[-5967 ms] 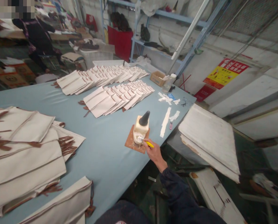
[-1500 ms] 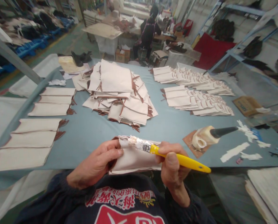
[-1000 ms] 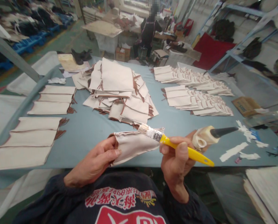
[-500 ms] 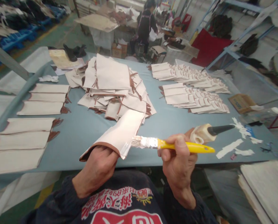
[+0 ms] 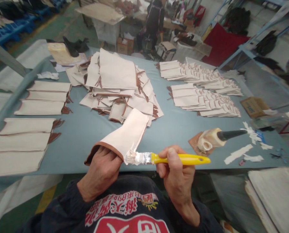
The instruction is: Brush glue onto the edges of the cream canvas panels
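Left hand (image 5: 102,170): curling its fingers inside the mouth of the cream pouch (image 5: 130,129) and holding it; the thumb is being hidden.
Right hand (image 5: 177,174): closing its thumb and fingers around the yellow paintbrush (image 5: 182,159).
Brush position: bristles are touching the pouch's near right corner, sitting closer to it than half a second ago; the handle is pointing right.
Pouch material: smooth, flat fabric is tapering slightly, with brown trim edging the curved mouth.
Pouch axis: running from the mouth, facing the wearer, away and rightward toward the pile of pouches (image 5: 119,71).
Pouch location: extending over the near part of the blue-green table (image 5: 76,136).
Bottle (image 5: 214,138): a black cone-tipped, cream body is resting on a brown board (image 5: 193,145).
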The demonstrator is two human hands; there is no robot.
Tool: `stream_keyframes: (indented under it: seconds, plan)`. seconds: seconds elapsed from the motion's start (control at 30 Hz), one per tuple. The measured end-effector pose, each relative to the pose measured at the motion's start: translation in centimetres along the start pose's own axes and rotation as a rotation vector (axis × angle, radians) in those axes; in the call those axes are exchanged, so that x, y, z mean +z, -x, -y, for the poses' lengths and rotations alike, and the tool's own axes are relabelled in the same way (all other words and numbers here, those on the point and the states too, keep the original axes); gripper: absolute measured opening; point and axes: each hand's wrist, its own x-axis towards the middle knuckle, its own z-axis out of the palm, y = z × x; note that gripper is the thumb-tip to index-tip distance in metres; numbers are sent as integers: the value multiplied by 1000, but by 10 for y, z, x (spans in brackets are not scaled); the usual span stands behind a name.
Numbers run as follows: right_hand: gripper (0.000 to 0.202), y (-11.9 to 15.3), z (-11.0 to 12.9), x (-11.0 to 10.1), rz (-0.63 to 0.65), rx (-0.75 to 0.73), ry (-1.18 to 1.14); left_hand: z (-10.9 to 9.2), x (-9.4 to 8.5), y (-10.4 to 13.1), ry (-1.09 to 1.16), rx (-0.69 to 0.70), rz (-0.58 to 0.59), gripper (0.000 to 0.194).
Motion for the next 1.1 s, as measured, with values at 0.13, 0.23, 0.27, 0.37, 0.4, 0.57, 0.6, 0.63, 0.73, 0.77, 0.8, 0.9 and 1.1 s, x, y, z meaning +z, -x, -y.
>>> stream_keyframes:
  seconds: [0.13, 0.23, 0.27, 0.37, 0.4, 0.57, 0.6, 0.63, 0.73, 0.77, 0.8, 0.9, 1.1]
  plan:
    - [38, 14, 1, 5, 61, 78, -38, 4, 5, 9, 61, -43, -1, 27]
    - [37, 15, 1, 5, 91, 85, -58, 7, 6, 11, 101, -62, 17, 25]
    - [36, 12, -1, 4, 84, 57, -59, 7, 6, 10, 120, -78, 20, 26]
    - [32, -9, -14, 2, -67, -167, -18, 4, 2, 3, 265, -202, 21, 28]
    - [29, -19, -21, 2, -143, -282, 25, 2, 0, 0, 339, -279, 45, 29]
    - [17, -64, -56, 14, -157, -708, 355, -5, -13, -20, 738, -691, 194, 29]
    - [16, -68, -59, 18, -115, -720, 397, -4, -15, -24, 834, -746, 208, 26]
    - [16, -72, -60, 22, -85, -720, 431, -3, -17, -28, 940, -798, 219, 23]
    - [17, -78, -50, 30, -80, -690, 513, 4, -20, -34, 1263, -949, 229, 26]
    - [18, -79, -45, 31, -90, -675, 533, 6, -20, -35, 1350, -986, 224, 31]
    - [19, -82, -40, 31, -95, -658, 549, 7, -20, -34, 1414, -1008, 222, 36]
    - [23, -90, -29, 27, -119, -591, 574, 10, -17, -26, 1421, -976, 245, 42]
    - [27, -110, -36, 17, -149, -501, 592, 8, -4, -9, 1021, -841, 354, 36]
